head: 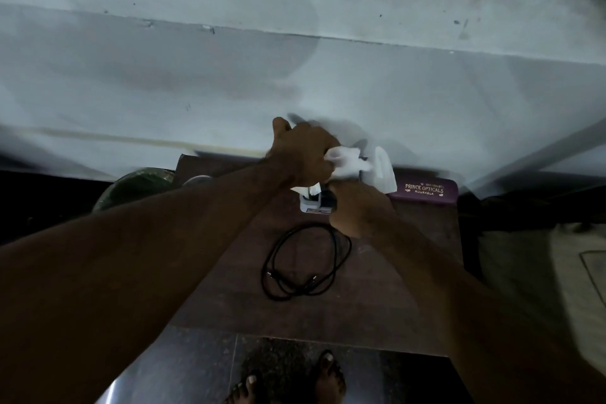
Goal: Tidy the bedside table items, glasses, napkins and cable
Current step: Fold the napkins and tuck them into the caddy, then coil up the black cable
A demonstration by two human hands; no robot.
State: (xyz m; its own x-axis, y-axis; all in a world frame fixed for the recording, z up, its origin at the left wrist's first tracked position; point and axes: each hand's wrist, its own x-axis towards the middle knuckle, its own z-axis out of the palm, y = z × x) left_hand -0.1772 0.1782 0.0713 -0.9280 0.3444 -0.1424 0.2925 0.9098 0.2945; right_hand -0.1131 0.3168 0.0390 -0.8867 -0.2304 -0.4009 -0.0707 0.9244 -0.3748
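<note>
My left hand (301, 154) grips a crumpled white napkin (347, 162) above the back of the brown bedside table (403, 298). Just below it my right hand (359, 208) is curled round a small white and black box-like object (313, 202) that stands on the table; what it is I cannot tell. A purple glasses case (426, 190) with gold lettering lies closed at the table's back right. A black cable (305, 264) lies coiled in a loose loop in the middle of the table.
A white wall (295, 59) rises directly behind the table. A dark green round object (137, 184) sits left of the table. A bed or cloth edge (541, 256) lies to the right. My bare feet (288, 380) stand on dark tiles in front.
</note>
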